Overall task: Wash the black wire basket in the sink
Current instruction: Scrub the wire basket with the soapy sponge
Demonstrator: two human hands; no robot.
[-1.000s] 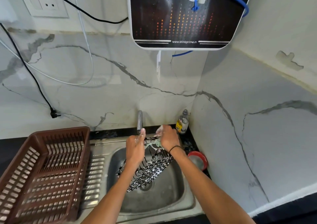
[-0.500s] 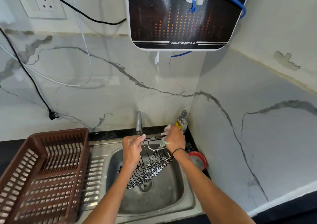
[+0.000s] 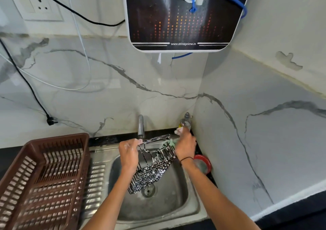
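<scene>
The black wire basket (image 3: 153, 166), streaked with white soap foam, hangs tilted over the steel sink (image 3: 190, 210), its low end near the drain. My left hand (image 3: 129, 153) grips the basket's upper left rim. My right hand (image 3: 185, 146) holds a green scrubber (image 3: 169, 142) against the basket's upper right corner; foam clings to the fingers. The tap (image 3: 141, 126) stands just behind the basket's top edge.
A brown plastic dish rack (image 3: 42, 178) sits on the drainboard at left. A soap bottle (image 3: 185, 121) stands in the back corner and a red-rimmed container (image 3: 202, 164) right of the sink. A water purifier (image 3: 181, 18) hangs on the wall above, with cables and a loose plug (image 3: 52, 120).
The right hand with the scrubber has moved right and back along the basket's top edge. The left hand has lowered slightly and the basket's upper rim now shows between the hands.
</scene>
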